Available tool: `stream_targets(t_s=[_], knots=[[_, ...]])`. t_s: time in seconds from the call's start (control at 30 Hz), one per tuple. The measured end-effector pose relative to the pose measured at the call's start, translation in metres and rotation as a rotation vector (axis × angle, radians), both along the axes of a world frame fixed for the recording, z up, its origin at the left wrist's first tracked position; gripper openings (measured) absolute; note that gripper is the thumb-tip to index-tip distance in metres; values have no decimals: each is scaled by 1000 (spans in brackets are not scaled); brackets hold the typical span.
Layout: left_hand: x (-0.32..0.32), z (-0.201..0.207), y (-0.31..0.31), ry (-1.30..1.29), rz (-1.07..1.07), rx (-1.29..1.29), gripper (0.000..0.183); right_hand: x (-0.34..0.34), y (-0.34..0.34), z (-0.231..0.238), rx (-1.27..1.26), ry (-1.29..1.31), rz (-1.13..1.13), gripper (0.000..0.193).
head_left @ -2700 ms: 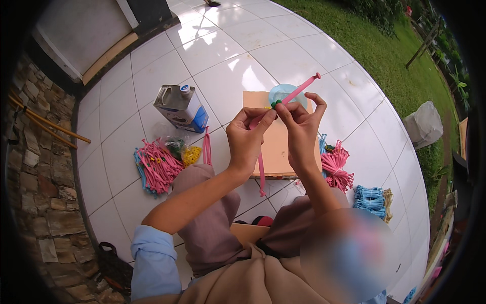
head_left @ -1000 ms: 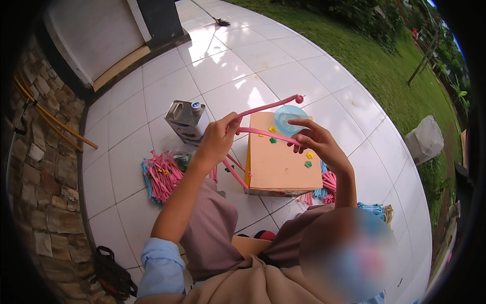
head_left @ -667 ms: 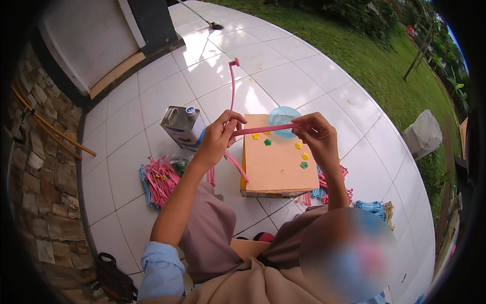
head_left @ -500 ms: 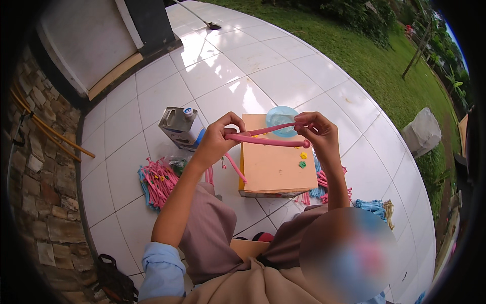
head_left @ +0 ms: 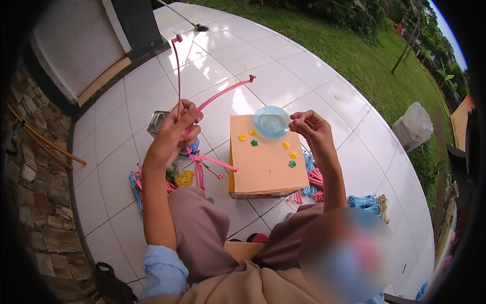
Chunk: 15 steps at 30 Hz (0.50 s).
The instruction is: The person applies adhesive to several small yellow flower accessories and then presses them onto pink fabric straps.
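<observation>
Left hand (head_left: 174,133): I see its fingers gripping pink strips (head_left: 223,91), left of the box (head_left: 268,175)
Right hand (head_left: 312,126): fingertips pinched together by the box's far right corner; I can't tell if anything is between them
Bowl (head_left: 272,133): blue, at the box's far edge
Flowers (head_left: 254,143): yellow and green, on the box
Can (head_left: 156,121): left of the box, partly hidden

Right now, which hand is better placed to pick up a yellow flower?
Right hand, I'd say: it's nearer the yellow flowers on the cardboard, though whether its pinch holds anything is unclear. The left hand grips pink strips.
</observation>
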<state>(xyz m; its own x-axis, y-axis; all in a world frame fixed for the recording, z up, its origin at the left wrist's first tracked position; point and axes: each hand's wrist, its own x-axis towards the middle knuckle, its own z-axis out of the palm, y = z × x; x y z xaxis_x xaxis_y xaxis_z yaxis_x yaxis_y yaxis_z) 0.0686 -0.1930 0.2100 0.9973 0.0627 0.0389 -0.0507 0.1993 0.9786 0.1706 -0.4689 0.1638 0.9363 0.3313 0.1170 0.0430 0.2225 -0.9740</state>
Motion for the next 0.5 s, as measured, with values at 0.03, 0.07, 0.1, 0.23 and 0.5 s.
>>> stream_targets(t_s=[0.03, 0.07, 0.1, 0.23, 0.5], knots=[[1, 3, 0, 8, 0, -1, 17, 4, -2, -5, -1, 8, 0, 18], [4, 6, -2, 20, -24, 78, 17, 10, -8, -12, -94, -50, -51, 18], [7, 6, -5, 31, -50, 157, 17, 16, -12, -19, -189, -108, -101, 19], [42, -56, -32, 115, -98, 166, 20, 39, -21, -49, -400, -147, -266, 18], [60, -121, -58, 181, 134, 367, 24, 45, -27, -99, -1147, -46, 53, 14]])
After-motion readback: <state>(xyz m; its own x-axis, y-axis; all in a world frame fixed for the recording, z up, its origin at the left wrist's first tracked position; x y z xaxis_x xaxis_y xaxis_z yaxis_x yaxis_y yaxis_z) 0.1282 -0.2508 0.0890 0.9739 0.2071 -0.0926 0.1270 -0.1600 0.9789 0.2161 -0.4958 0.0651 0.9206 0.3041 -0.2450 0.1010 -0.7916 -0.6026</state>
